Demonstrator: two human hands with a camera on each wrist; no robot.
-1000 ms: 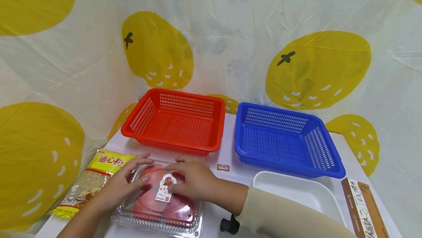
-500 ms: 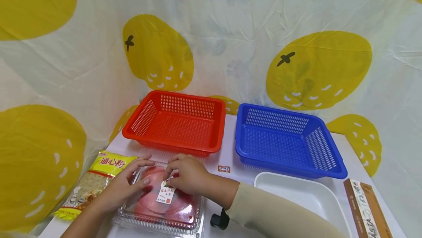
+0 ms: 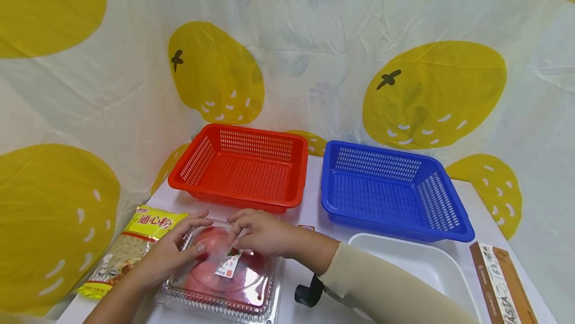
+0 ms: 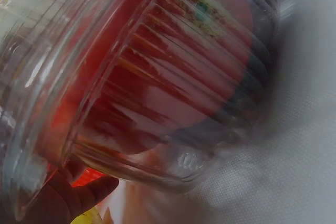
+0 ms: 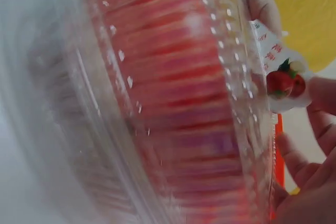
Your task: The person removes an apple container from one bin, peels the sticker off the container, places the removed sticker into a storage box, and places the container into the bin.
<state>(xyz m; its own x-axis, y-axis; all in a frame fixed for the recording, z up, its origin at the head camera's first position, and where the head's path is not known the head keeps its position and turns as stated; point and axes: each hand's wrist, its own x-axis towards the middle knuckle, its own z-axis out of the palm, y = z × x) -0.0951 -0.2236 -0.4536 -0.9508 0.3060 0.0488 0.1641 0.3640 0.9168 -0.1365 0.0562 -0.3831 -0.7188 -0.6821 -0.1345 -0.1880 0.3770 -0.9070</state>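
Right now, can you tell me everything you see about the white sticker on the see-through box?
The white sticker looks thin and bendy, perhaps paper, with one rounded end. It shows red fruit with green leaves, red Chinese characters and a small red square mark. It sits aslant on top of the clear plastic box. Its picture end is raised off the lid, in the grip of the right hand, while its lettered end lies against the lid. I can't tell how much is stuck.
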